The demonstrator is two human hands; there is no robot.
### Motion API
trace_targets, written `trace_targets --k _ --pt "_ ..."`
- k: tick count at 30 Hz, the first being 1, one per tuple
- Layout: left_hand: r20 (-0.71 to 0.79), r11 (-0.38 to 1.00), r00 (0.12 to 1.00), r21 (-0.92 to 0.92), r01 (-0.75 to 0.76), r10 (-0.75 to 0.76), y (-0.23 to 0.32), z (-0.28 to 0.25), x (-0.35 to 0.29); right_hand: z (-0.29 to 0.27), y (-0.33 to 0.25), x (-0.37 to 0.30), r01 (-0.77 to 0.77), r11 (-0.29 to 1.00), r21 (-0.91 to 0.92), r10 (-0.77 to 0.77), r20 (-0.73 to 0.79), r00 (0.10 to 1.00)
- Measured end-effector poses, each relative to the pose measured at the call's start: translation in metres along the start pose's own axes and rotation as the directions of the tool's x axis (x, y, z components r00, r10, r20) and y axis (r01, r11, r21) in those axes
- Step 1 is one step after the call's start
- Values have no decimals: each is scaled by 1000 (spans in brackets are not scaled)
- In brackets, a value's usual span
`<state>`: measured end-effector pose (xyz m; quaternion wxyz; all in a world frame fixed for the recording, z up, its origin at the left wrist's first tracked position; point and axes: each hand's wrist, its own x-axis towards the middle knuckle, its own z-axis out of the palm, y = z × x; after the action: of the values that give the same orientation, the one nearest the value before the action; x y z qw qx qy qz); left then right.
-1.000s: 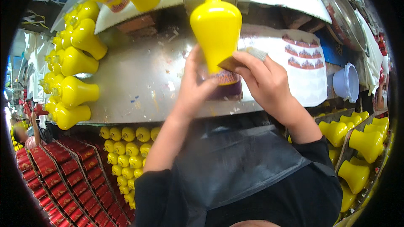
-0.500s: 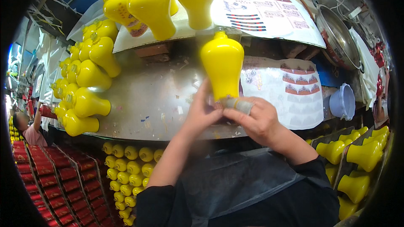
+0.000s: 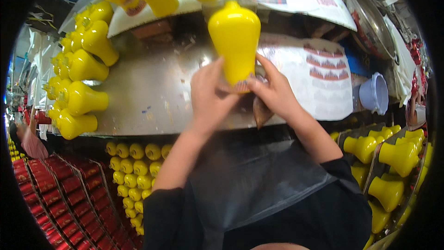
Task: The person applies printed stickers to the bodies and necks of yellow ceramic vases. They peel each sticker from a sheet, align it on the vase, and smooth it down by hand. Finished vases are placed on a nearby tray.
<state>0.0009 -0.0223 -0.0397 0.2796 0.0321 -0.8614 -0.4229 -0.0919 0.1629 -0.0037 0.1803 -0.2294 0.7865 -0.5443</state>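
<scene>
A glossy yellow bottle [image 3: 234, 34] with a clear top stands upright at the middle of the metal worktable [image 3: 157, 83]. A patterned reddish-purple band runs round its narrow base. My left hand [image 3: 210, 95] is closed on the lower left of the bottle, somewhat blurred. From the right, my right hand [image 3: 277, 92] grips the base, its thumb on the patterned band and its fingers behind. A brown tapered piece [image 3: 262, 112] shows just below my right hand; what it is I cannot make out.
Several yellow bottles [image 3: 88, 67] lie stacked at left; others stand on the raised white board [image 3: 296, 0] at the back. Right of my hands lies a decal sheet [image 3: 326, 97], then a lavender bucket [image 3: 373, 93]. Racks of yellow bottles [image 3: 388, 157] and red boxes [image 3: 60, 194] flank me.
The grey roll-like piece at my right fingers no longer shows. My right hand has shifted from the front of the base to its right side. The whole view has shifted somewhat.
</scene>
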Motion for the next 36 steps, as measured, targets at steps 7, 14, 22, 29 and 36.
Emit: trace_targets --k 7,14,22,29,36 --pt "87 827 924 -421 374 -373 -5 -5 -11 -1 9 2 -28 993 111 24 33 999" --pt "161 602 854 -645 470 -495 -1 -3 -13 7 0 -2 -19 1000 -4 18 -13 1000" --pt "118 631 857 -628 456 -501 2 4 -8 8 6 -1 -38 992 124 32 50 998" --pt "-38 878 903 -253 406 -428 -9 10 -13 8 6 -1 -27 994 104 22 56 998" --pt "-225 993 974 108 41 -16 -8 0 -24 5 -4 -1 -26 999 21 26 -4 1000"
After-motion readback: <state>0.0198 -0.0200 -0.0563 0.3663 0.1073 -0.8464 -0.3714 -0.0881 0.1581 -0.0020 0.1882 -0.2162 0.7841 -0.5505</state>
